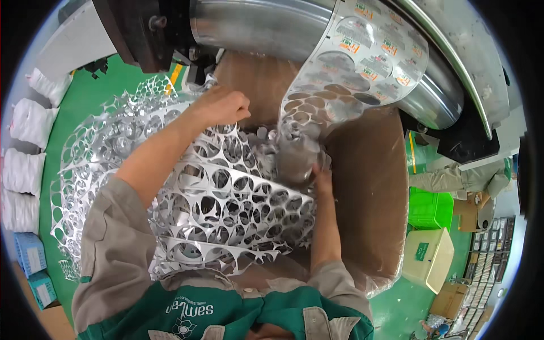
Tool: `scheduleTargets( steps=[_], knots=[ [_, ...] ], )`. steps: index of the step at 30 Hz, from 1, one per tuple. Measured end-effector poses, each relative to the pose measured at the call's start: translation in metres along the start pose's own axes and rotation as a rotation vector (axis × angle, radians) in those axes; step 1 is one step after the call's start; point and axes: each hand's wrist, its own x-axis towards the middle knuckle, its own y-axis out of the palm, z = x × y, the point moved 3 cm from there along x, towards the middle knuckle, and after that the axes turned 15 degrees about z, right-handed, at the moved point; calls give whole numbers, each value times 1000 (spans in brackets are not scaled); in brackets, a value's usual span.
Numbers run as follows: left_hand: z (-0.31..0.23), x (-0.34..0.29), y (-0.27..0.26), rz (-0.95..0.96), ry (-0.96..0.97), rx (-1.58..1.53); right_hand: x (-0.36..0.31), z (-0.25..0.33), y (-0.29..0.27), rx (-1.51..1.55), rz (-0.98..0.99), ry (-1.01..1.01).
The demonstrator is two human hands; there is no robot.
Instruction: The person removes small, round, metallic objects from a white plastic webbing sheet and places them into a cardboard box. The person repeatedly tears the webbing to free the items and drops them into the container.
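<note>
My right hand [322, 174], blurred by motion, has its fingers closed at the right side of a bunch of round foil lids [296, 161] inside the large box. My left hand [222, 106] is curled closed above the top edge of a punched foil web [218, 198], a silvery lattice of round holes. Whatever lies inside the left fingers is hidden. The lattice spreads in folded layers under my left forearm and over the left side of the box. A printed foil strip [368, 42] curves down from a metal roller toward the lids, and its lower part has round holes.
The brown box wall [368, 175], lined with plastic, rises right of my right hand. A shiny roller [260, 25] spans overhead. Beyond stand a green crate [432, 208], a cream bin [433, 255] and another person's sleeve [439, 178]. White bundles [33, 122] line the left.
</note>
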Motion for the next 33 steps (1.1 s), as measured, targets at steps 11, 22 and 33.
scheduleTargets(
  steps=[11,22,33],
  knots=[
    [3,4,3,-25,69,64,-6,-47,36,-100,108,205],
    [-4,2,0,107,-95,63,-32,27,73,-594,132,-271],
    [-5,-7,-8,114,-151,59,-155,241,-24,114,891,-441]
  ],
)
